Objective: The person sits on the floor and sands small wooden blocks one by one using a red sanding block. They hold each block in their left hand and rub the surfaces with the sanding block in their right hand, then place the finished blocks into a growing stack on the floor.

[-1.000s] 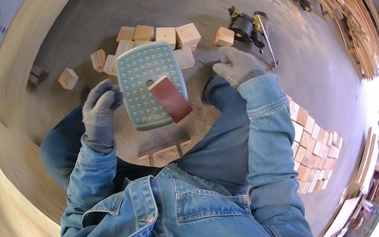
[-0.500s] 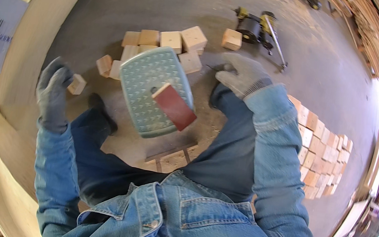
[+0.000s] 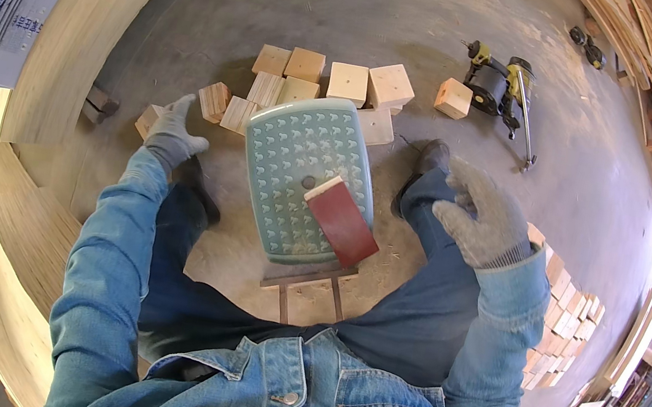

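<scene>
My left hand [image 3: 174, 134], in a grey glove, is open beside a wooden block [image 3: 146, 121] on the floor, partly covering it. Whether it touches that block I cannot tell. My right hand [image 3: 481, 214], gloved too, is held above my right leg with its fingers loosely bent and apart, nothing in it. Between my legs stands a pale green plastic stool [image 3: 281, 162] with a bumpy top. On its near right part lies a dark red flat block [image 3: 343, 221] with a pale end, sticking out over the edge.
Several loose wooden blocks [image 3: 305, 64] lie beyond the stool. A yellow and black power tool [image 3: 494, 85] rests farther right by a single block [image 3: 453, 98]. Stacked blocks [image 3: 566, 327] stand at right. Wooden boards [image 3: 107, 24] line the left side.
My left hand has moved forward and inward, from the left of the single block to over part of it. My right hand has drawn back and rightward. The whole view has shifted.
</scene>
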{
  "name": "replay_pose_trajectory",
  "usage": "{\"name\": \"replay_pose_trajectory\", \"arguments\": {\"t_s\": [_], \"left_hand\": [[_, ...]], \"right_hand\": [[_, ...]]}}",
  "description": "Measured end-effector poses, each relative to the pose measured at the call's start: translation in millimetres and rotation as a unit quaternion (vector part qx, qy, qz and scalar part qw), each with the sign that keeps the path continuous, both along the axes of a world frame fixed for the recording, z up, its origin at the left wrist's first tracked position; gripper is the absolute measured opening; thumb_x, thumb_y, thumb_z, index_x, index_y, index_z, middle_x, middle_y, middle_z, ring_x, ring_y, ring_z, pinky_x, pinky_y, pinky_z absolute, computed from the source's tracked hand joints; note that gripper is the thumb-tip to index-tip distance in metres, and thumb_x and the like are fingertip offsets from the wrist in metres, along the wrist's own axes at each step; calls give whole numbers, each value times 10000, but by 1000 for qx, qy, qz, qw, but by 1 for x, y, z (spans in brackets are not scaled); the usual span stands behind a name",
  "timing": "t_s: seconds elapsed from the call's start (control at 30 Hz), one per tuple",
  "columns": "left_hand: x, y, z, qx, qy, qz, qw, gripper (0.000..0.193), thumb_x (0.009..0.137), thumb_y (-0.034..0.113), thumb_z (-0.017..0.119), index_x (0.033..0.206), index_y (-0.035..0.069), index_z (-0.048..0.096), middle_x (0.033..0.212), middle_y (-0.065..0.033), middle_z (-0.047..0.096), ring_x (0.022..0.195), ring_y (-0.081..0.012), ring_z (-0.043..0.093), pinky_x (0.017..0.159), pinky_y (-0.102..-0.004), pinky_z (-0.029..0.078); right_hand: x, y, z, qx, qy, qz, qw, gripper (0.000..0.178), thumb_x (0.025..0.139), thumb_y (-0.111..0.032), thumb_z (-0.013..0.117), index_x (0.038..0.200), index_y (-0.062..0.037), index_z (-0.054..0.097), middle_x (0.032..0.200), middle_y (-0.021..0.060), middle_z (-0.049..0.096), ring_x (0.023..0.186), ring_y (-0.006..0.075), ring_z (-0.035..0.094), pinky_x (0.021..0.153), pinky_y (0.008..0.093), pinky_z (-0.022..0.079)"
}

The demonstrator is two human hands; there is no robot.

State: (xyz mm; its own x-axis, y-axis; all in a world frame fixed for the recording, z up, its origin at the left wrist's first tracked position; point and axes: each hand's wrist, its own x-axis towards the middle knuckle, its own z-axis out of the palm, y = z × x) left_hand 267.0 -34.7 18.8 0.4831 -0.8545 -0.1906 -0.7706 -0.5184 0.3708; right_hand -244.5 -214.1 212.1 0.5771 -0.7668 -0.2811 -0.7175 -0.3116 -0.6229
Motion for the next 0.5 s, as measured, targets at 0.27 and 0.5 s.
{"name": "replay_pose_trajectory", "arguments": {"t_s": [0.27, 0.5], "left_hand": [[-25, -61, -75, 145, 5, 27, 989, 1195, 651, 503, 943, 1619, 158, 332, 1597, -207, 387, 1393, -411, 529, 1173, -447, 457], [-6, -70, -158, 170, 2, 35, 985, 1192, 679, 466, 919, 1644, 189, 275, 1636, -175, 331, 1400, -402, 522, 1149, -467, 476]], "right_hand": [[3, -7, 5, -35, -37, 47, 998, 694, 844, -309, 848, 1400, 23, 599, 1200, 214, 717, 1019, 341, 718, 903, 424, 578], [6, -17, 3, -32, 6, 56, 998, 742, 789, -319, 894, 1389, 8, 606, 1211, 193, 726, 1019, 340, 723, 915, 434, 568]]}}
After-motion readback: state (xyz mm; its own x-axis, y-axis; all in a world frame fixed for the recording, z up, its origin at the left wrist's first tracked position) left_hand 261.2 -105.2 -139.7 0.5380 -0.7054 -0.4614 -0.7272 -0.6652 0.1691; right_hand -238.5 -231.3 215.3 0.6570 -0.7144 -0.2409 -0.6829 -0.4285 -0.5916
